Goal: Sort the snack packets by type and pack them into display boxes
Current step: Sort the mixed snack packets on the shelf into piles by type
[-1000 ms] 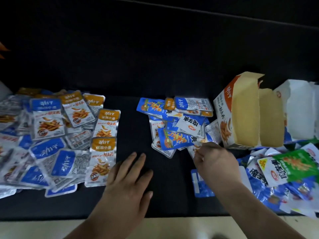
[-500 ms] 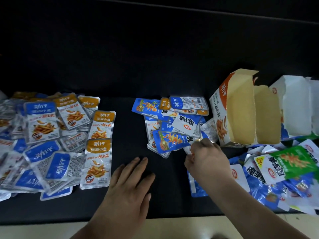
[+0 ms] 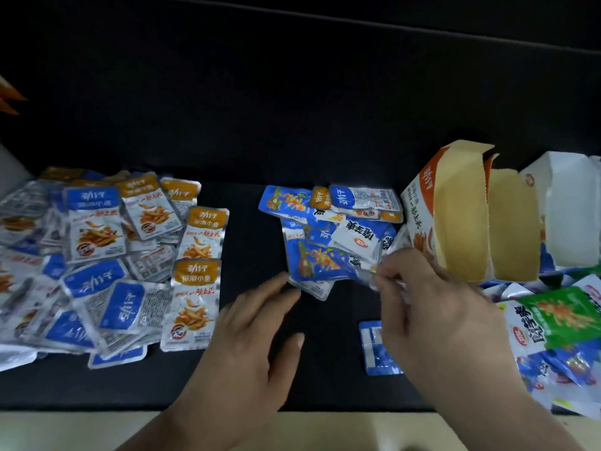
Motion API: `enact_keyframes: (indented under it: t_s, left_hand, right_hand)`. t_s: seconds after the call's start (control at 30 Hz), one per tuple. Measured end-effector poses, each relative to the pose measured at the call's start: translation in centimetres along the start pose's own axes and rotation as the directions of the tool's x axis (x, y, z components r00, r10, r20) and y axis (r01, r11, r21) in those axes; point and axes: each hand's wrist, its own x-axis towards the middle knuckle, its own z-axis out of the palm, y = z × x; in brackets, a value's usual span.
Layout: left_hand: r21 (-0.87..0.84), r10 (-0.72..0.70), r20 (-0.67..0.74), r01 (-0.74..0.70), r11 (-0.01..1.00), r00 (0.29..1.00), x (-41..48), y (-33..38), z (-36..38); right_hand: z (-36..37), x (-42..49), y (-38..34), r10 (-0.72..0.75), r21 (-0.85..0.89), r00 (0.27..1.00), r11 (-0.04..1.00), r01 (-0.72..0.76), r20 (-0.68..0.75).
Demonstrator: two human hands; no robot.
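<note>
A wide spread of blue-topped and orange-topped fish snack packets (image 3: 97, 255) covers the left of the dark surface. A small heap of blue packets (image 3: 328, 236) lies in the middle. My right hand (image 3: 432, 307) pinches the edge of a silvery packet (image 3: 374, 276) at that heap's near right corner. My left hand (image 3: 257, 333) is flat with straight fingers, its fingertips at the heap's near left corner. An open orange and white display box (image 3: 452, 209) stands right of the heap, with a white box (image 3: 566, 203) beyond it.
Blue, white and green packets (image 3: 559, 323) are heaped at the right edge, below the boxes. One blue packet (image 3: 377, 349) lies alone under my right wrist. A pale table edge (image 3: 325, 431) runs along the bottom. The back is dark.
My left hand has slid forward and to the right, up to the middle heap. My right hand has closed its fingertips on a packet at the heap's edge and lifted slightly.
</note>
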Motion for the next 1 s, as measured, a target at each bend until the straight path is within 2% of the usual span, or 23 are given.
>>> enact_keyframes:
  t_s: [0.17,0.23,0.27,0.33,0.43,0.53,0.57,0.63,0.73,0.83,0.93,1.0]
  left_hand:
    - [0.022,0.1,-0.063,-0.099,0.995,0.993,0.8,1.2,-2.8]
    - [0.004,0.081,-0.111,-0.081,0.997,0.99,0.9,0.3,-3.8]
    - [0.037,0.072,-0.127,-0.068,0.997,0.989,1.0,-0.4,-4.6]
    - [0.198,0.104,-0.168,-0.07,0.978,0.98,1.1,-2.6,-6.2]
    - [0.459,0.12,-0.167,-0.031,0.888,0.979,0.9,-6.1,-8.3]
    - [0.604,-0.104,-0.031,0.101,0.791,0.994,-0.5,-7.7,-7.3]
    - [0.607,-0.171,0.004,0.133,0.784,0.985,-1.1,-7.7,-6.7]
    - [0.56,-0.199,0.008,0.161,0.813,0.98,-1.8,-7.6,-5.6]
    - [0.443,-0.116,0.02,0.095,0.892,0.993,-1.7,-6.6,-4.5]
    - [0.365,-0.025,0.098,-0.013,0.931,0.995,-0.6,-4.7,-3.0]
    - [0.333,0.067,0.179,-0.124,0.935,0.982,2.2,-2.1,-0.6]
    - [0.343,0.078,0.255,-0.166,0.924,0.964,5.2,-0.5,1.0]
  right_hand:
    - [1.3,0.0,-4.0,-0.091,0.376,0.985,0.926,0.03,0.145]
    - [2.6,0.1,-5.7,-0.054,0.557,0.965,0.824,-0.103,0.258]
    - [3.1,0.2,-6.2,-0.026,0.589,0.95,0.789,-0.171,0.31]
    - [4.3,0.4,-6.3,-0.004,0.5,0.921,0.841,-0.208,0.39]
    - [5.7,0.8,-5.2,0.049,0.293,0.891,0.935,-0.199,0.451]
    - [6.4,0.5,-4.3,0.077,0.256,0.87,0.94,-0.226,0.487]
    - [6.5,0.3,-4.0,0.089,0.265,0.867,0.932,-0.246,0.49]
    - [6.2,-0.1,-3.5,0.129,0.292,0.854,0.906,-0.308,0.503]
    - [5.4,-1.0,-2.4,0.164,0.312,0.851,0.882,-0.353,0.498]
    - [4.9,-1.6,-0.6,0.2,0.214,0.858,0.919,-0.332,0.473]
    - [3.5,-1.8,0.5,0.293,-0.004,0.716,0.927,-0.376,0.633]
    - [2.6,-2.5,0.9,0.296,-0.06,0.638,0.929,-0.365,0.711]
